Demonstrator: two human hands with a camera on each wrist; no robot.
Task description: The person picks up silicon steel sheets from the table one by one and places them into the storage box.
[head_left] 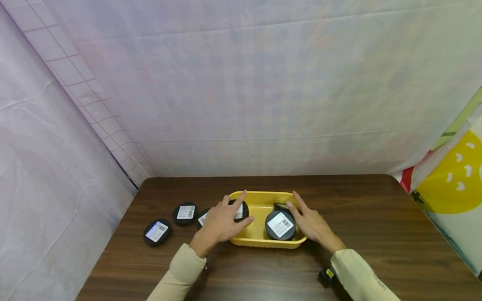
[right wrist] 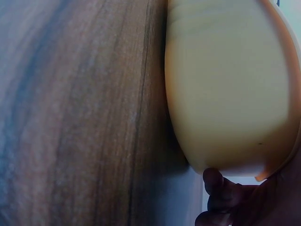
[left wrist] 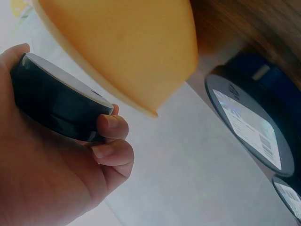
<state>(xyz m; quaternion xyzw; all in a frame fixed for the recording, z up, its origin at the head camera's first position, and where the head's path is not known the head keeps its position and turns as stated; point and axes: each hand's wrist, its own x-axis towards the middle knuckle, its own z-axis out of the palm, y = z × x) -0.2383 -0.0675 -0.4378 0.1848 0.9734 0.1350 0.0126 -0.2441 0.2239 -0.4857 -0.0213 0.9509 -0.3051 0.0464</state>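
In my left hand is a flat round black container with a white label, gripped round its edge by thumb and fingers. It is over the left end of a yellow plastic basket. My right hand holds the basket's right end, thumb at the rim and the other fingers curled against the outer wall. Inside the basket, near that hand, lies a second round black container, label up. A dark thing shows behind it, mostly hidden.
Left of the basket, on the brown wooden table, lie more labelled black containers, one partly behind my left hand. A small black object with a yellow mark is by my right sleeve. Pale curtain hangs behind the table.
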